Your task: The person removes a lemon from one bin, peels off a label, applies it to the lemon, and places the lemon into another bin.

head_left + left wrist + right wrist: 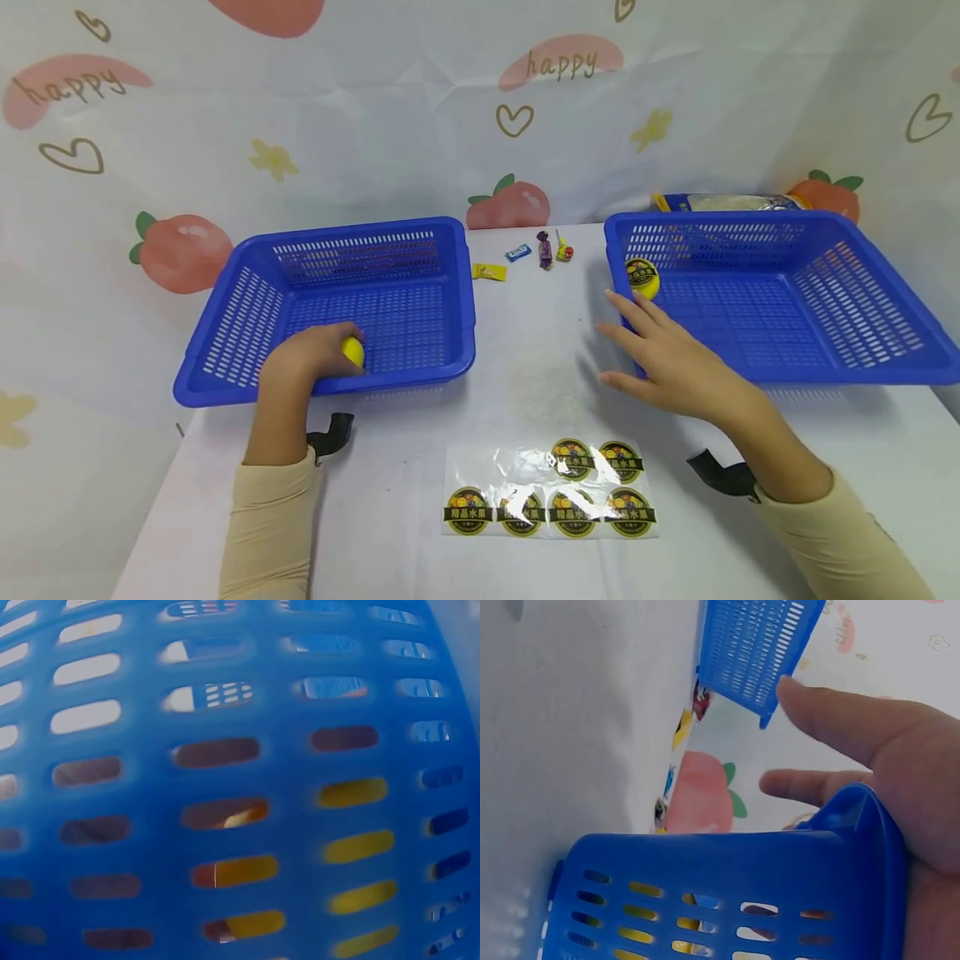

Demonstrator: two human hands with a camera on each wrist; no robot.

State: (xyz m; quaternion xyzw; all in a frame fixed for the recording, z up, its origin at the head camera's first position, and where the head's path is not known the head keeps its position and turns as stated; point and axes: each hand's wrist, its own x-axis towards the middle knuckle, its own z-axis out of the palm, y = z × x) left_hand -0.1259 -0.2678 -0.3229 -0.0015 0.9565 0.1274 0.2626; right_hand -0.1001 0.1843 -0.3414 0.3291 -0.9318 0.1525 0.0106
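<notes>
Behind one basket's wall (408,377), left hand (306,354) grips yellow ball (352,352); right hand (675,362) spread at another basket (847,372).

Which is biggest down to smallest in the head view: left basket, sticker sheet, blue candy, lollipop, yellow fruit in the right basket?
1. Left basket
2. Sticker sheet
3. Yellow fruit
Blue candy and lollipop: last, too alike to rank.

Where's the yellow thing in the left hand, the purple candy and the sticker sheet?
Yellow thing (352,352): head view, uncovered side.
Purple candy (545,251): head view, wrapper's middle.
Sticker sheet (491,468): head view, bare upper-left part.
</notes>
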